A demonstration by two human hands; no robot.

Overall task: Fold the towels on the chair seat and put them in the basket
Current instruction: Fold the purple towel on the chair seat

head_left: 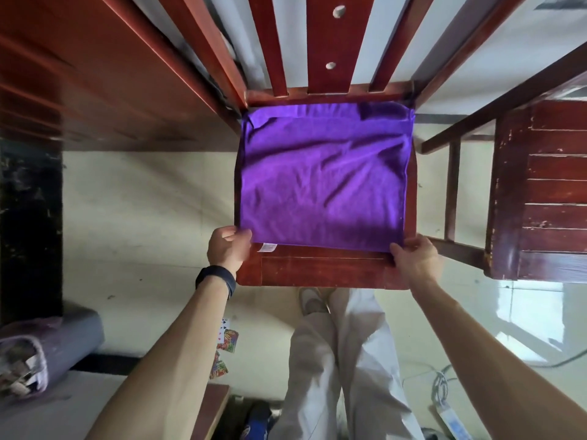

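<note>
One purple towel [324, 179], spread flat and single-layered on the chair seat [320, 271]; it covers most of the seat, its far edge against the base of the chair back [324, 42], and a strip of bare red-brown wood shows along the near edge. The surface is creased, with shallow wrinkles running diagonally. A small white label [267, 247] hangs from the near hem, close to the left corner.

Two hands, both engaged:
- left hand [228, 247]: fingers curled, pinching the towel's near left corner at the seat's left edge; black wristband [216, 279] on the wrist.
- right hand [414, 257]: fingers curled, pinching the near right corner, knuckles up, resting over the seat's right front.

Chair: red-brown wood with a slatted back, standing on a pale floor [143, 201].

Surroundings:
- the person's pale trousers [343, 360] and one light shoe [311, 301] below the seat's front edge.
- several playing cards [227, 339] scattered on the floor beside the left forearm.
- dark wooden cabinet [552, 192] with worn edges to the right of the chair.
- grey rolled mat [73, 331] at lower left.
- coiled cable [440, 385] on the floor at lower right.
</note>
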